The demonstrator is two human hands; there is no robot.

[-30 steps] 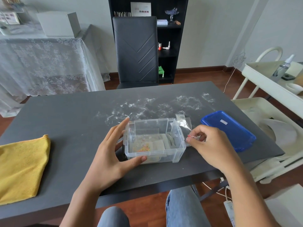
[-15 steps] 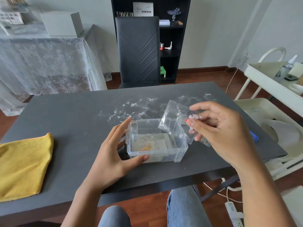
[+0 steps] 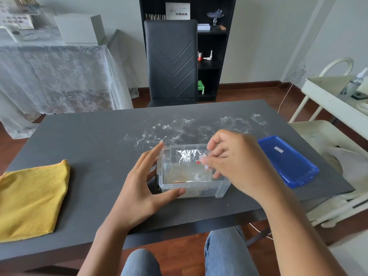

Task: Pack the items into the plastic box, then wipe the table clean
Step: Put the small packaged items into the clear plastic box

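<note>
Head view, nearest first: blue-jeaned knees sit just under the near edge of the dark tabletop (image 3: 95, 148). Above that edge the left hand (image 3: 139, 188) braces the clear plastic box (image 3: 191, 188), thumb pressed on its near wall and fingers spread along its left end, steadying rather than lifting it. The box stands a little right of the middle of the near edge.

The right hand (image 3: 237, 166) pinches a small clear zip bag (image 3: 189, 159) between thumb and fingertips. A second ago that bag lay on the tabletop just beside the box's right end; half a second ago it hung in the air above the far right corner; now it is over the open box and dipping below the rim. So this item is nearly packed, and the release looks like the next step.

The bag is thin, crinkled, glossy film with tiny pale beads and a red speck near the pinch. The box is see-through, with flat packets and an orange-tinted one already on its floor.

A folded yellow cloth (image 3: 31, 200) lies at the near left corner, untouched. The blue lid (image 3: 288, 161) rests by the right edge, apart from the box. Toward the far edge a white powdery smear (image 3: 189, 128) crosses the tabletop, so wiping is still to come.
</note>
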